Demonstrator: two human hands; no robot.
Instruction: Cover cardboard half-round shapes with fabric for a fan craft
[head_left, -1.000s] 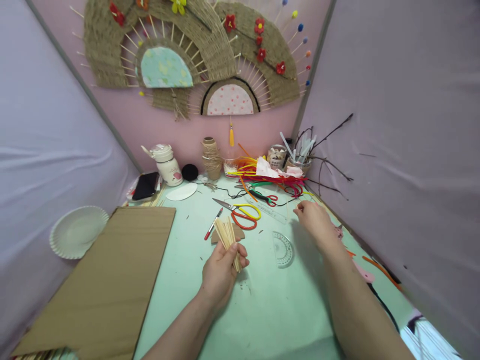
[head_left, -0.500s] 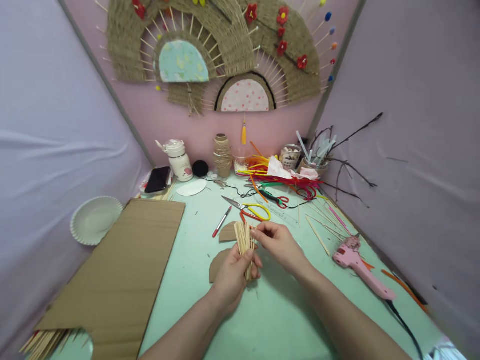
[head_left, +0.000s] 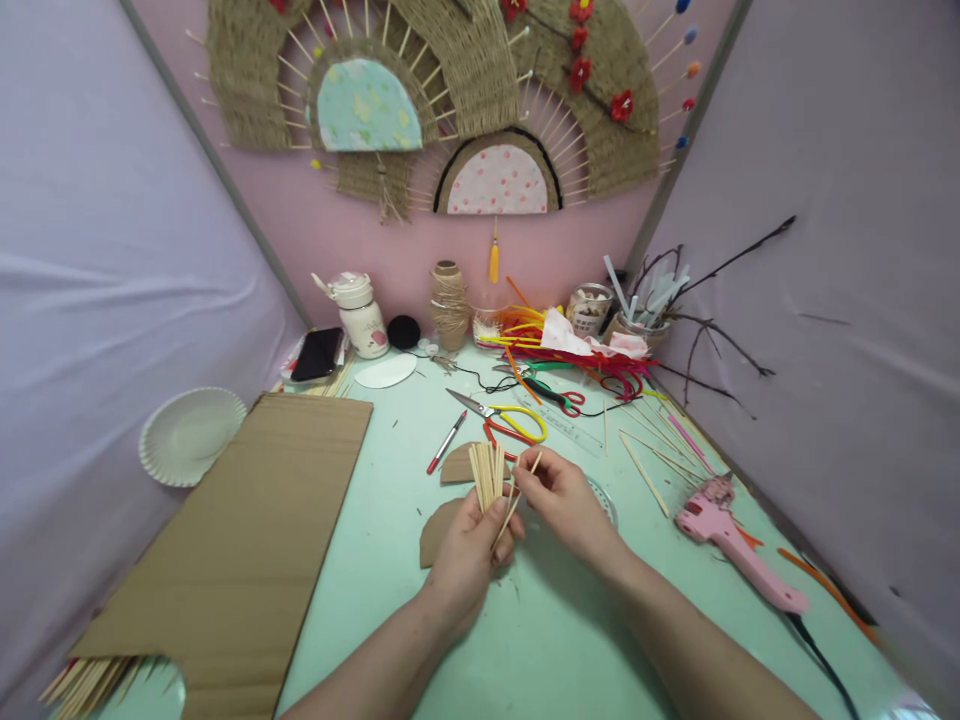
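One head view. Bundle of slim, pale wooden sticks point(head_left: 486, 475): grasped in the left hand point(head_left: 469, 545), long axis pointing away from the body. Single thin wooden stick point(head_left: 508, 522): right of bundle, slanting away rightward; right hand point(head_left: 562, 497) nearer its upper end, pinching. Half-round brown cardboard piece point(head_left: 459, 465): on pale green surface point(head_left: 555, 640), beyond left hand.

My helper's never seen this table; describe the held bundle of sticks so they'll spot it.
Find the large cardboard sheet on the green table. Right of it, the left hand grips the bundle of sticks. Unlike the loose sticks by the pink glue gun, these are bunched together.
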